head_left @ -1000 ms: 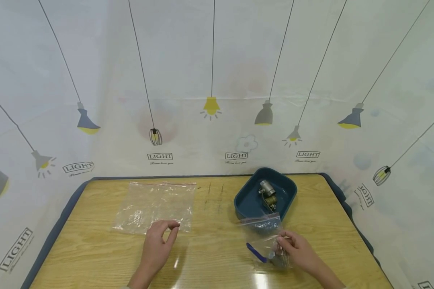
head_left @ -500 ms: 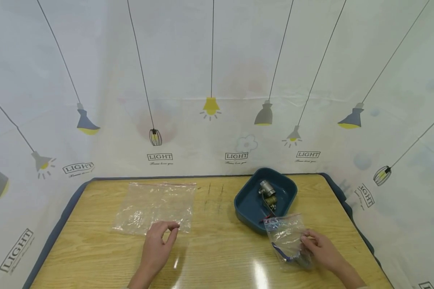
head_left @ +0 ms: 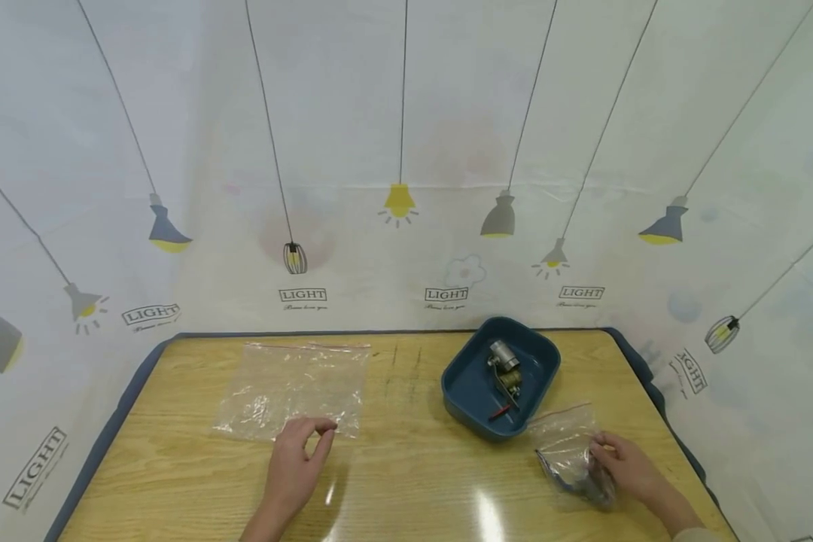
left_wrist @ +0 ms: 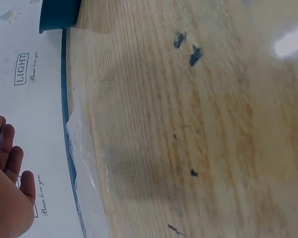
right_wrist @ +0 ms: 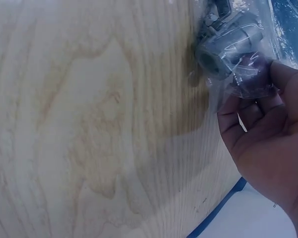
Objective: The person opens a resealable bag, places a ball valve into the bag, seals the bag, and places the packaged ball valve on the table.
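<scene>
My right hand [head_left: 628,468] pinches the side of a small clear zip-lock bag [head_left: 561,435] at the right of the table. Through its plastic show a dark blue strip-like piece [head_left: 561,482] and, in the right wrist view, a grey cylindrical metal part [right_wrist: 231,44]. Loosely curled and holding nothing, my left hand [head_left: 296,461] is by the near edge of a larger clear zip-lock bag [head_left: 298,380], which lies flat on the left. Its thumb and forefinger curve toward each other.
A dark blue bin [head_left: 461,395] stands at the back right, near the small bag. Inside are metal fittings, one silver [head_left: 504,355] and one brass-coloured [head_left: 511,379], plus a small red piece [head_left: 499,412]. A printed sheet [head_left: 352,150] rises behind the wooden table [head_left: 406,482].
My right hand has carried the small bag rightward, away from in front of the bin, so the red piece inside the bin now shows fully. My left hand has stayed in place.
</scene>
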The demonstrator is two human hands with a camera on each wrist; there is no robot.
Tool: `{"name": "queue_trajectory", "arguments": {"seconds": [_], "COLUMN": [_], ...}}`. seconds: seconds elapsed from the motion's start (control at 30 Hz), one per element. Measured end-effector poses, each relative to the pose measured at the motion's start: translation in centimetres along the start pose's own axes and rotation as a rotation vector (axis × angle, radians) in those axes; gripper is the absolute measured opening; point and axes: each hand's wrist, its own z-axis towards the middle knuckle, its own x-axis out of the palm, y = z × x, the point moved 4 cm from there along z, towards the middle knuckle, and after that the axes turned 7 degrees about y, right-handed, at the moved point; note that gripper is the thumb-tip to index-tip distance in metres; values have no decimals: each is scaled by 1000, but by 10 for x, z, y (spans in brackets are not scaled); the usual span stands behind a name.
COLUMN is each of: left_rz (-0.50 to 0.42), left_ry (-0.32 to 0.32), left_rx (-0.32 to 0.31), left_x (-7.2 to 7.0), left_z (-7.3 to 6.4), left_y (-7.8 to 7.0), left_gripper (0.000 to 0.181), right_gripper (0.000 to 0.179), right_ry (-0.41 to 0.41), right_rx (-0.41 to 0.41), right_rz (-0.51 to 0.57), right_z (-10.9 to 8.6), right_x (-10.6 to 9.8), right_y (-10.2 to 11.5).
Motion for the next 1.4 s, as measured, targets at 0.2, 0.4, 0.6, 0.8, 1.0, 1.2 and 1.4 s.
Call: {"name": "queue_trajectory", "arguments": {"seconds": [0.2,0.4,0.6,0.8,1.0,1.2,1.4], "left_rz": [6,17,5,12,12,7,15], "left_ry": [-8,-19,-6,-12,-4,2,8], "left_rx": [16,34,20,22,4,-4,-6], "left_x": [-1,-1,-2,-2,-3,-4,-3], "left_z": [0,-1,-1,-1,-1,-2,-1], "left_y": [-1,-1,-1,-1,-1,1,2], "left_gripper": [16,18,18,18,17,15,16], "right_gripper": [24,22,26,34,43,41,41], "right_ry": [21,15,-30,-43,-67,-130,-190], "right_rx": [-30,-2,100,132,171,163,134], "right_rz": [-30,-73,-121,-166,-232,-255,-285], "right_z": [4,9,15,17,17,18,19], "right_x": [-11,-19,-21,-22,-26,-32,-33], "right_y": [-11,-18,-23,-23,-18,-10,8]}}
